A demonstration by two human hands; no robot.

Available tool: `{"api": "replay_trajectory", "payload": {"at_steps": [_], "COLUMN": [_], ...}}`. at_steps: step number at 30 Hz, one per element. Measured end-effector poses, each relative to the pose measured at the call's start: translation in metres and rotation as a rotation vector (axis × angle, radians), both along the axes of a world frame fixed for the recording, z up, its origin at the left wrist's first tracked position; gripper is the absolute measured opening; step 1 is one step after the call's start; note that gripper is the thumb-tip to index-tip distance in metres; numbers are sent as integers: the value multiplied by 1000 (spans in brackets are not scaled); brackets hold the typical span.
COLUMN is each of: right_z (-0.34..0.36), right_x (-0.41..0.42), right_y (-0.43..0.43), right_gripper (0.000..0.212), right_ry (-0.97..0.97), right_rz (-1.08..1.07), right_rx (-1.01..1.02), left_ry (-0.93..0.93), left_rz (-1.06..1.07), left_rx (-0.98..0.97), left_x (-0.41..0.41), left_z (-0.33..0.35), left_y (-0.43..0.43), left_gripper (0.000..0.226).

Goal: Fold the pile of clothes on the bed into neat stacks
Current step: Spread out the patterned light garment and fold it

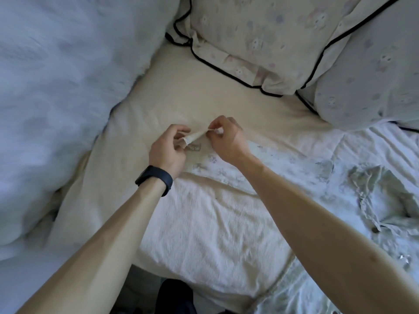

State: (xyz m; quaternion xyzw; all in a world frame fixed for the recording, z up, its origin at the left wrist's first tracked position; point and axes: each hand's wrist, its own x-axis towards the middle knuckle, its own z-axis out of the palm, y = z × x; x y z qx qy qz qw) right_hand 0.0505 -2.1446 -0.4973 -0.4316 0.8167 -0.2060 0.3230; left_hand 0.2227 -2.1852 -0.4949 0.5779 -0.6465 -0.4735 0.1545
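A white garment [210,223] with a faint grey print lies spread on the cream bed sheet [172,98] in front of me. Its narrow lace-edged strap [195,136] is stretched between my hands above the garment's top edge. My left hand [169,150], with a dark band on the wrist, pinches the strap's left end. My right hand [224,139] pinches its right end. A crumpled pale green and white garment [376,200] with small buttons lies at the right.
Two patterned pillows with black piping, one [256,39] at the top centre and another [371,71] at the top right, sit at the head of the bed. A bulky white duvet [56,98] fills the left side. A dark object [174,298] shows at the bottom edge.
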Motion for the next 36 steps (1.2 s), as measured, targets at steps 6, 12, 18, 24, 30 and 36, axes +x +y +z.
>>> {"api": "replay_trajectory", "payload": {"at_steps": [6,12,18,24,30,36], "right_z": [13,27,31,25,-1,-22], "right_x": [8,17,12,-18,-55,-66], "right_y": [36,181,385,578,737,799], "right_gripper": [37,34,43,48,84,51], "right_ry": [-87,12,71,133,-198,-318], "right_rz": [-96,-365,-576,-882,-1326,-1223], "right_rx": [-99,-41,322,491,456,437], "left_ry": [-206,-350,-344,-477,-570,-462], "left_rz": [-57,-356,-886,-552,-362,-202], "left_rx": [-49,-577,-167,284,422,459], "left_x": [-11,-31,-40,-29,-21,-4], "left_z": [-9,-1,-1,-15,-33,-28], "left_y": [-12,83,281,429,485,498], "left_gripper": [37,69,59,63,42,51]}}
